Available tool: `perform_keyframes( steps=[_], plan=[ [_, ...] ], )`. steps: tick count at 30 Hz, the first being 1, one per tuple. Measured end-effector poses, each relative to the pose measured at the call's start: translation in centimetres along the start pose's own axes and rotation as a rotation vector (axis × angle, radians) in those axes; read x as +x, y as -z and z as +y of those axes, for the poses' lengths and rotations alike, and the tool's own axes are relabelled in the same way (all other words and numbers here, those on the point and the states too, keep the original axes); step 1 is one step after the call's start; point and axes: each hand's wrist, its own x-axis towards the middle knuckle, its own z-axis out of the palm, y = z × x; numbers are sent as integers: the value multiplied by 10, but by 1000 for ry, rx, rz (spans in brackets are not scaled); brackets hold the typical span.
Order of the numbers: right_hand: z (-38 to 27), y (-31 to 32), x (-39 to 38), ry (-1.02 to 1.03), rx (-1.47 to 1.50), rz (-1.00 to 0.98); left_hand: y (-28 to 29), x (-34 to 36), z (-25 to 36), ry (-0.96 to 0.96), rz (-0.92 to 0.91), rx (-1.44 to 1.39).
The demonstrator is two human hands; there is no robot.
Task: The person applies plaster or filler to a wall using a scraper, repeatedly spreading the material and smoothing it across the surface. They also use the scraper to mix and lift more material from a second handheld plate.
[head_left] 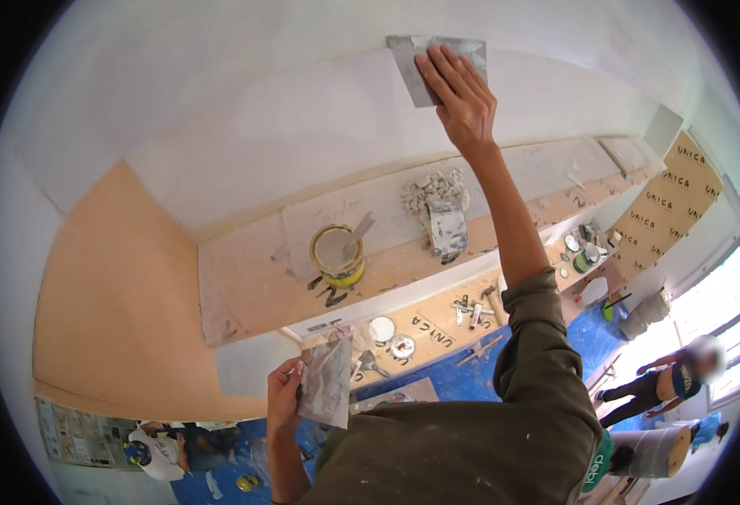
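High up, my right hand (468, 105) presses a wide steel filling blade (412, 74) against the white wall (319, 109), with the fingers spread along its face. Lower and to the left, my left hand (284, 394) grips the edge of a second steel filling blade (326, 389), smeared with whitish filler. On the board-covered ledge (244, 295) between them stands an open yellow and white can (339, 276), a filler-coated spatula (363, 229) leaning in it. Further right along the ledge lie a heap of pale rubble (429, 189) and a smeared grey-white packet (448, 229).
Below, a lower shelf (433, 324) carries round lids (381, 329), a trowel (373, 364), a hammer (493, 301) and a green can (587, 257). Blue sheeting (462, 379) covers the floor. One person (677, 374) stands at right; another (161, 450) is at lower left.
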Motion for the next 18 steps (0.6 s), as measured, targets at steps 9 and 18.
perform_keyframes(
  steps=[9, 18],
  plan=[
    [-34, 21, -16, -99, 207, -38, -10, -11, 13, 18, -13, -21],
    [-25, 3, 6, -59, 90, -21, -6, -24, 0, 4, 72, -11]
  ],
)
